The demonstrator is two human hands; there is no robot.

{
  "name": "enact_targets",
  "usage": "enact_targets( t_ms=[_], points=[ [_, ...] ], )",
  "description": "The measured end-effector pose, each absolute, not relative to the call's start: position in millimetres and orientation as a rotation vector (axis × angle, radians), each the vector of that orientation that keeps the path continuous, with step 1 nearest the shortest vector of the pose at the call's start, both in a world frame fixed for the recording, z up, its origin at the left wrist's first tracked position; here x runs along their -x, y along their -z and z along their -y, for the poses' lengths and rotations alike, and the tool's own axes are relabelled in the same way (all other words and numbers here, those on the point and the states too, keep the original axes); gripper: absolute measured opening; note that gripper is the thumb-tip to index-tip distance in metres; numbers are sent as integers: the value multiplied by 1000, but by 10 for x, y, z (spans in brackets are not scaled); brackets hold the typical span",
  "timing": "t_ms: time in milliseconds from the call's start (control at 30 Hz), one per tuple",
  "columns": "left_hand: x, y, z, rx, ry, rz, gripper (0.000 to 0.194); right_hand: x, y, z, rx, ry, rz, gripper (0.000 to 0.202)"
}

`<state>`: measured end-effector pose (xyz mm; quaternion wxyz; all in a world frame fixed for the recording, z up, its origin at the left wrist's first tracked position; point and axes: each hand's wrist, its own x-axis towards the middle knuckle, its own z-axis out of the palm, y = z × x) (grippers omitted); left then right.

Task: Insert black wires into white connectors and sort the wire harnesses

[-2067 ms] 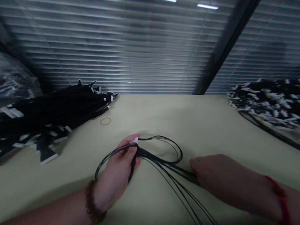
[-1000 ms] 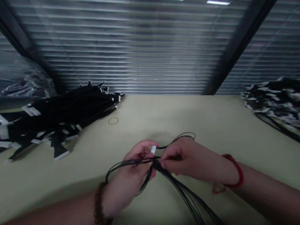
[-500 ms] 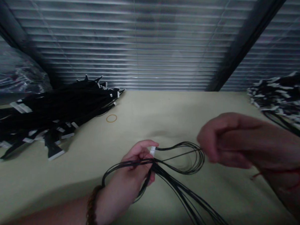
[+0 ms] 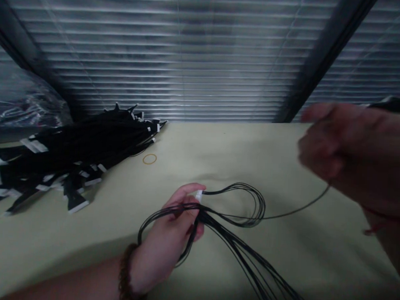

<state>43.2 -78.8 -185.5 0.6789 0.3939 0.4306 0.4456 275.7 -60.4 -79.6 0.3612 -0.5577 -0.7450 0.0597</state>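
Observation:
My left hand (image 4: 175,234) is closed around a bundle of thin black wires (image 4: 245,252) near the table's front. A white connector (image 4: 199,195) pokes out by its thumb and forefinger, and several wires curve out from it in a loop (image 4: 262,204) to the right. My right hand (image 4: 338,146), smeared by motion, is raised at the right with its fingers curled. It grips one thin black wire (image 4: 303,209) that runs back to the looped wires. The wire's end is hidden in the fingers.
A heap of black cables with white ends (image 4: 78,150) lies at the left, with a yellow rubber band (image 4: 150,158) beside it. Clear plastic wrapping (image 4: 34,105) is behind the heap. Blinds (image 4: 206,58) line the table's (image 4: 226,155) back edge. Another dark pile is mostly hidden behind my right hand.
My right hand has moved up and to the right, drawing a longer stretch of the single wire out from the loop. My left hand stays nearly in place on the bundle.

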Motion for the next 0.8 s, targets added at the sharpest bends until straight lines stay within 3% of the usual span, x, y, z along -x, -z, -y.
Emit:
enact_targets(
  t_ms=[67, 133, 400, 800],
  points=[
    [-442, 1826, 793, -829, -1025, -947, 30, -2523, 943, 680, 1326, -561, 2031, 34],
    [-451, 1807, 798, -791, -1041, -918, 30, -2343, 1118, 747, 1260, -715, 2131, 18],
    [-449, 1843, 847, -885, -1016, -811, 24, -2197, 1442, 833, 1127, -50, 2312, 19],
    [-454, 1866, 851, -961, -1019, -806, 18, -2143, 1451, 885, 1088, 94, 2339, 26]
  ],
)
